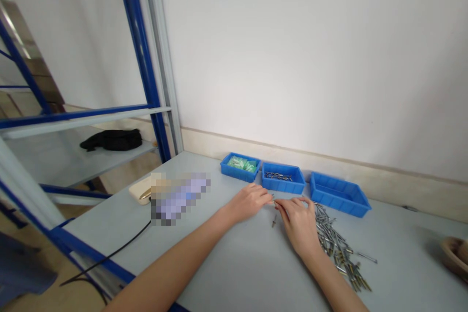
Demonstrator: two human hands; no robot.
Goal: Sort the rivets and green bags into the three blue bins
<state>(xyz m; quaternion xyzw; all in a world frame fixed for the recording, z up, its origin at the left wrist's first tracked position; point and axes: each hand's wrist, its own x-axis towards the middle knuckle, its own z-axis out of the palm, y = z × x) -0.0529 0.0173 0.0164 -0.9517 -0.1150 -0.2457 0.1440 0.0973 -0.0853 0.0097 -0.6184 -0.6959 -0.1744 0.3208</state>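
Note:
My left hand [252, 202] and my right hand [300, 219] meet over the table, fingertips pinched close together. Between them shows a sliver of a small metal bolt [272, 200], mostly hidden by the fingers. Just below the fingertips, a single loose bolt [274, 221] lies on the tabletop. A pile of long, thin metal bolts [331, 234], some with brass-coloured ends, spreads beside and behind my right hand. Behind the hands stands a blue bin [284, 186] with several similar metal pieces inside.
A blue bin with green-and-white packets [239, 172] stands left, another blue bin [340, 198] right, along the wall. Left on the table [226, 258] are a cream case [136, 190], a blurred purple item [183, 200] and a black cable [126, 243]. A blue-framed shelf [141, 34] rises at left.

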